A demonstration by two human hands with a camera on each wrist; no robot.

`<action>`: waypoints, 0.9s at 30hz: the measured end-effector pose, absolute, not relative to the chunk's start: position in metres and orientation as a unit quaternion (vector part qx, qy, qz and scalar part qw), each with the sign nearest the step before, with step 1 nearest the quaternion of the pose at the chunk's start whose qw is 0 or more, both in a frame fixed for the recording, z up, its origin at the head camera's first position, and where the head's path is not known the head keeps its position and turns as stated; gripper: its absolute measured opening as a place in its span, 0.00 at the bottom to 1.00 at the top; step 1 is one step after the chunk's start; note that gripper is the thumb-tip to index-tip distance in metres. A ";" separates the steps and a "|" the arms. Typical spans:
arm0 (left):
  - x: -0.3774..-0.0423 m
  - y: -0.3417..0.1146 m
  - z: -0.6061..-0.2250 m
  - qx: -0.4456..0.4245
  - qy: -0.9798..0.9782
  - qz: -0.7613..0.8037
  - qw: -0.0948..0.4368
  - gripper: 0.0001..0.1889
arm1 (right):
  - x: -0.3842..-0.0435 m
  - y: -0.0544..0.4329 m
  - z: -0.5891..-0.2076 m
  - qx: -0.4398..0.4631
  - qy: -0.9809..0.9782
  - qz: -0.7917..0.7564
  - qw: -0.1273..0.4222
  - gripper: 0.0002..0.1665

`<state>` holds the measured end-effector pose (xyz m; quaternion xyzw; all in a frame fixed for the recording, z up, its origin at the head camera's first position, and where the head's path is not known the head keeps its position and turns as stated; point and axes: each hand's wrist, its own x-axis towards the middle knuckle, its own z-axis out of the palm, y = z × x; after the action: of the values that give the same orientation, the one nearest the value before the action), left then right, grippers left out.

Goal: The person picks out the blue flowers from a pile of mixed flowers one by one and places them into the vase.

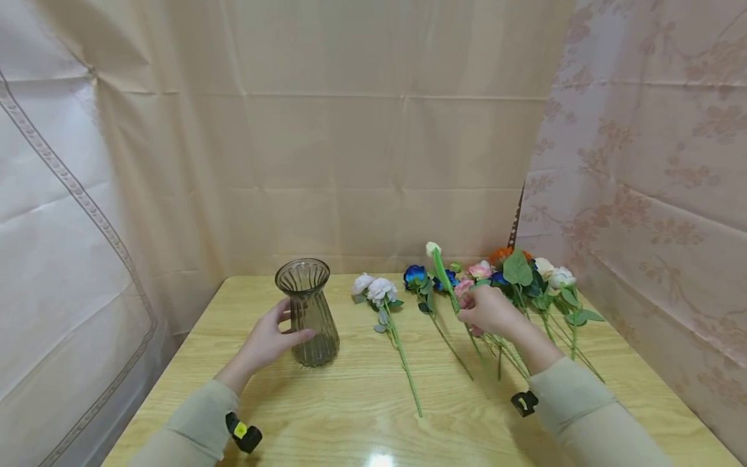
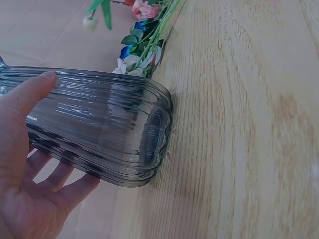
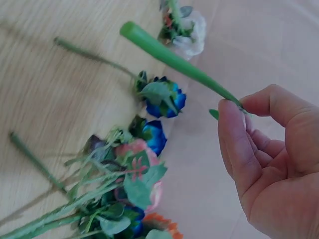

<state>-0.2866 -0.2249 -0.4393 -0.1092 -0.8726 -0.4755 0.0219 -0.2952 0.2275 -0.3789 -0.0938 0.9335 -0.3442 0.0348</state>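
Observation:
A ribbed, smoky glass vase (image 1: 315,324) stands upright on the table at left of centre. My left hand (image 1: 271,337) grips its side, the thumb (image 2: 37,89) on one face and the fingers round the other. Over the flowers, my right hand (image 1: 490,311) pinches the green stem of a white tulip (image 1: 433,248) between thumb and fingers. The tulip is raised off the table with its bloom up. In the right wrist view the lower stem (image 3: 174,60) sticks out from the fingertips; the bloom is out of sight there.
White flowers (image 1: 382,292) on one long stem lie right of the vase. Beside them is a blue flower (image 1: 415,277). Pink, orange, blue and white flowers (image 1: 519,275) overlap in a pile at the right. A beige cloth (image 1: 373,162) hangs behind the wooden table (image 1: 350,415).

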 end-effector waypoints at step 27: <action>-0.284 -0.225 -0.438 -0.105 -0.872 -0.478 0.013 0.59 | -0.304 0.153 -0.409 -0.140 0.882 -0.440 0.093 0.06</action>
<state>-0.2836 -0.2250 -0.4375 -0.1052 -0.8719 -0.4781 0.0125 -0.3037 0.1532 -0.4086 -0.1399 0.8819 -0.4404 0.0934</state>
